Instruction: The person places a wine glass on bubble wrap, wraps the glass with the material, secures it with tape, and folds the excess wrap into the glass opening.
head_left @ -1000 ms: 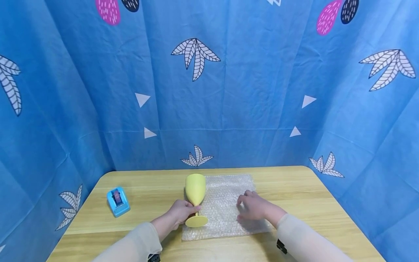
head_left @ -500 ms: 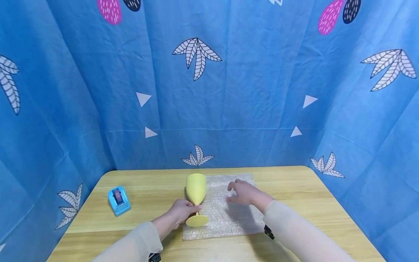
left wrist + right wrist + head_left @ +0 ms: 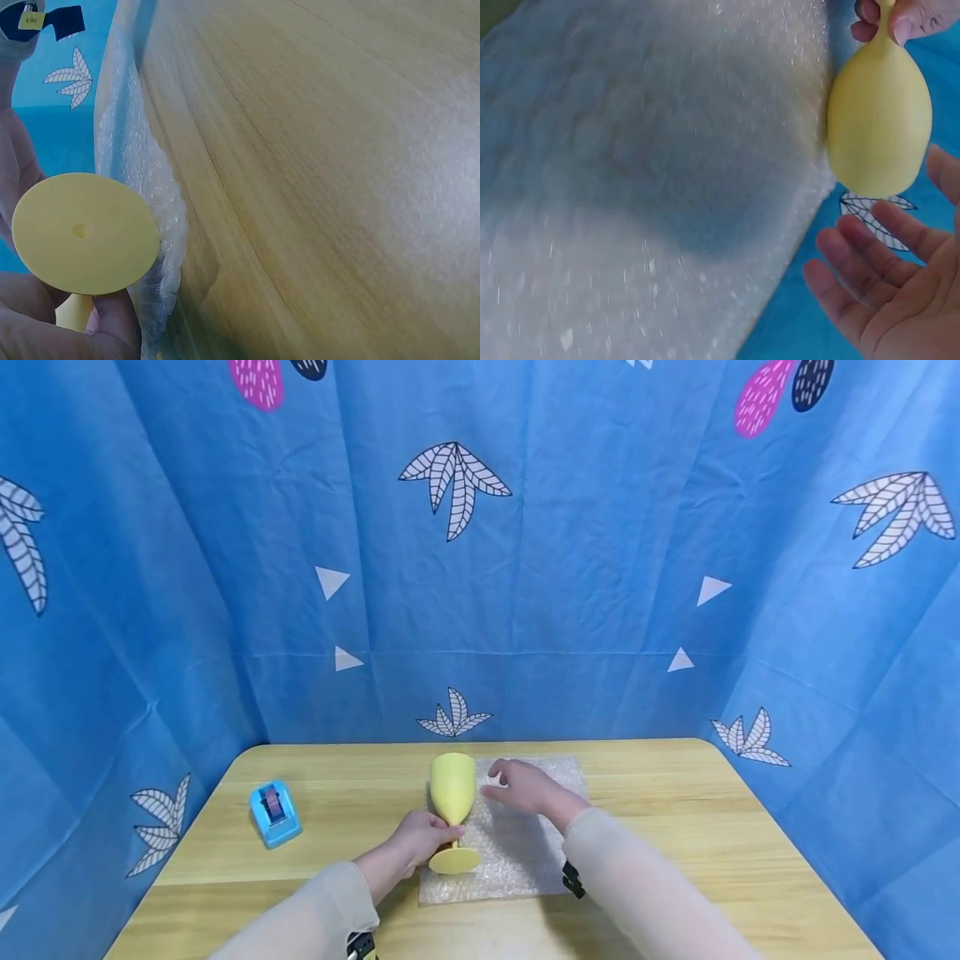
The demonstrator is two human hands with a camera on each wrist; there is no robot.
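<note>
A yellow goblet (image 3: 453, 787) lies along the left side of a sheet of bubble wrap (image 3: 510, 868), its bowl toward the back and its round foot (image 3: 86, 232) toward the person. My left hand (image 3: 422, 837) pinches the goblet's stem between thumb and fingers. Just right of the bowl, my right hand (image 3: 528, 787) hovers over the bubble wrap with its fingers loosely bent and nothing in them. In the right wrist view, the spread right fingers (image 3: 855, 262) are near the bowl (image 3: 880, 120), with a gap between them.
A blue tape dispenser (image 3: 275, 814) stands at the left on the wooden table (image 3: 660, 827). Behind and at both sides of the table hangs a blue patterned curtain (image 3: 570, 610).
My right hand has moved left and toward the back, across the bubble wrap to beside the goblet's bowl. The left hand keeps its hold on the stem.
</note>
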